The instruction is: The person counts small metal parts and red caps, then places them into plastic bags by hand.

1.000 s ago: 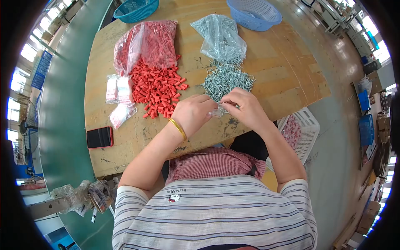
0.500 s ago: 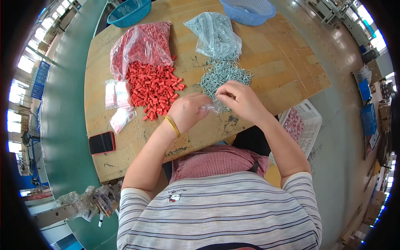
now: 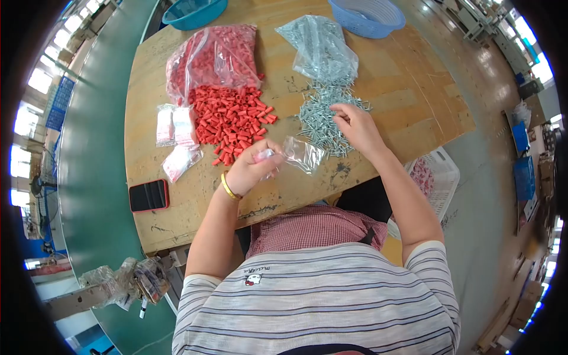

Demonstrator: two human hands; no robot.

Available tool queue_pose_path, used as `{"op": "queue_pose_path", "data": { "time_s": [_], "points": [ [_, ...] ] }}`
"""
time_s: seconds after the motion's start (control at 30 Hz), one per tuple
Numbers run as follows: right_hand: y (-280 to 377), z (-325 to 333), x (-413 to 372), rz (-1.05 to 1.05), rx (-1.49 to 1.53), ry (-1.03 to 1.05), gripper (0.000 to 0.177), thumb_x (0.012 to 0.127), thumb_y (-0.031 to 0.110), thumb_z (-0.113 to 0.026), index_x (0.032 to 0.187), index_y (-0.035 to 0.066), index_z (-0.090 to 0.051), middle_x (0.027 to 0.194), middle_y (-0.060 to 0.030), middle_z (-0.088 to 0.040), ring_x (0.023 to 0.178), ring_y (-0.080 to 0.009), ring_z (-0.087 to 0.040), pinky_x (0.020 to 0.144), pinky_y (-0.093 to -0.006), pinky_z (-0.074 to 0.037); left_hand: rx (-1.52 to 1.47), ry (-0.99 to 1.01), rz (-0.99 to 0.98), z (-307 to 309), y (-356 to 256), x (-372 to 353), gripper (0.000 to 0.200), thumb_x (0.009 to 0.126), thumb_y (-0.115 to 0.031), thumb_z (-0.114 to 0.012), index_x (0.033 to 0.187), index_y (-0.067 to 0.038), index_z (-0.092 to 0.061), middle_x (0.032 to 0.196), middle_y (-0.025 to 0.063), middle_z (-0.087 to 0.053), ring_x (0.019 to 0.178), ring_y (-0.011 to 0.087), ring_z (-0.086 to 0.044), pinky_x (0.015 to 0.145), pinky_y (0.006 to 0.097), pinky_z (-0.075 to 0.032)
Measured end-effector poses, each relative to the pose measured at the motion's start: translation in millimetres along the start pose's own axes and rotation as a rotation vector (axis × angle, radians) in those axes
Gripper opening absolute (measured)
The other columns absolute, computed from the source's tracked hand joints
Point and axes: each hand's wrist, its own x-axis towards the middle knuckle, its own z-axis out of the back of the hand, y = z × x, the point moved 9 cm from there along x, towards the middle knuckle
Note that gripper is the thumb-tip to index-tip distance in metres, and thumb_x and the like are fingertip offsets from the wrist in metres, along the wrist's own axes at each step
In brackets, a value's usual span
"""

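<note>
My left hand is closed round a small clear plastic bag, which sticks out to the right over the table. A pinkish-white bit of plastic shows between its thumb and fingers. My right hand is at the pile of silvery screws, fingers curled and fingertips among the screws; whatever they pinch is too small to make out. Close beyond my left hand lies a heap of red plastic wall plugs, spilling from a large clear bag. Another clear bag of screws lies behind the screw pile.
Small packed plastic bags lie left of the red heap, with a phone below them. Two blue baskets stand at the table's far edge. A white crate with pink-red packets is below the table's right side.
My right hand has left the small bag and moved up and right to the screws. My left hand has drawn slightly back and left, and the bag now hangs out more fully in view.
</note>
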Motion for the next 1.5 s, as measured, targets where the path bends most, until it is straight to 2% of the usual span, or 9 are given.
{"op": "queue_pose_path", "data": {
  "time_s": [0.17,0.4,0.77,0.9,1.03,1.13,1.27,1.4,1.5],
  "points": [
    [45,-45,11,0.220,-0.075,0.124,0.017,0.087,0.010,-0.065,0.102,0.002,-0.066,0.095,-0.0143,-0.067,0.087,-0.0316,-0.065,0.078,-0.0387,-0.051,0.634,-0.110,-0.258,-13,-26,-29,0.016,0.083,0.000,-0.062,0.099,-0.003,-0.063,0.085,0.0068,-0.065,0.075,0.0195,-0.064,0.070,0.0303,-0.051],
    [86,-119,29,0.535,-0.283,0.138,0.017,0.084,0.007,-0.064,0.101,0.003,-0.062,0.096,-0.0135,-0.062,0.092,-0.0325,-0.062,0.077,-0.0419,-0.052,0.646,-0.192,-0.292,-9,-21,-47,0.013,0.086,-0.012,-0.062,0.097,-0.006,-0.064,0.087,0.0149,-0.064,0.083,0.0346,-0.063,0.074,0.0406,-0.051],
    [98,-143,29,0.787,-0.554,0.126,0.011,0.076,0.006,-0.062,0.087,0.005,-0.059,0.087,-0.0101,-0.056,0.084,-0.0267,-0.059,0.066,-0.0376,-0.055,0.683,-0.303,-0.355,5,-34,-45,0.015,0.084,-0.010,-0.067,0.099,-0.004,-0.067,0.085,0.0120,-0.063,0.075,0.0280,-0.062,0.070,0.0358,-0.050],
    [100,-148,28,0.865,-0.510,0.143,0.009,0.076,0.006,-0.061,0.085,0.006,-0.058,0.088,-0.0096,-0.056,0.087,-0.0261,-0.060,0.071,-0.0359,-0.055,0.731,-0.338,-0.358,6,-40,-40,0.014,0.085,-0.010,-0.067,0.098,-0.004,-0.067,0.084,0.0115,-0.063,0.073,0.0262,-0.062,0.068,0.0347,-0.050],
    [92,-141,26,0.833,-0.415,0.143,0.010,0.079,0.006,-0.063,0.089,0.004,-0.062,0.095,-0.0100,-0.060,0.089,-0.0277,-0.062,0.075,-0.0346,-0.055,0.774,-0.336,-0.283,5,-37,-35,0.013,0.085,-0.012,-0.065,0.096,-0.005,-0.065,0.086,0.0153,-0.063,0.080,0.0347,-0.063,0.072,0.0407,-0.051],
    [88,-107,37,0.534,-0.045,0.165,0.012,0.083,0.005,-0.064,0.094,0.002,-0.066,0.105,-0.0097,-0.064,0.087,-0.0249,-0.064,0.076,-0.0315,-0.054,0.863,-0.344,-0.310,6,-38,-34,0.012,0.082,-0.011,-0.066,0.093,-0.005,-0.064,0.085,0.0143,-0.062,0.079,0.0335,-0.063,0.071,0.0402,-0.051],
    [98,-75,14,0.087,0.160,0.443,0.016,0.088,0.008,-0.067,0.102,0.001,-0.069,0.119,-0.0064,-0.062,0.083,-0.0069,-0.058,0.076,-0.0249,-0.050,1.006,-0.339,-0.374,-1,-53,-30,0.017,0.078,-0.009,-0.069,0.094,-0.007,-0.063,0.085,0.0112,-0.062,0.080,0.0305,-0.063,0.071,0.0388,-0.051],
    [91,-67,-3,0.041,0.164,0.415,0.015,0.085,0.007,-0.068,0.099,0.000,-0.069,0.121,-0.0127,-0.061,0.077,-0.0097,-0.060,0.072,-0.0259,-0.051,1.210,-0.299,-0.406,-23,-68,-17,0.022,0.077,-0.011,-0.070,0.097,-0.010,-0.062,0.085,0.0078,-0.060,0.080,0.0275,-0.063,0.070,0.0387,-0.052],
    [92,-56,-2,0.153,0.080,0.277,0.013,0.080,0.006,-0.066,0.090,-0.003,-0.067,0.097,-0.0163,-0.065,0.083,-0.0271,-0.065,0.076,-0.0357,-0.051,1.270,-0.268,-0.430,-40,-71,-8,0.024,0.075,-0.011,-0.071,0.097,-0.012,-0.062,0.084,0.0055,-0.060,0.080,0.0254,-0.063,0.070,0.0376,-0.052]
  ]
}}
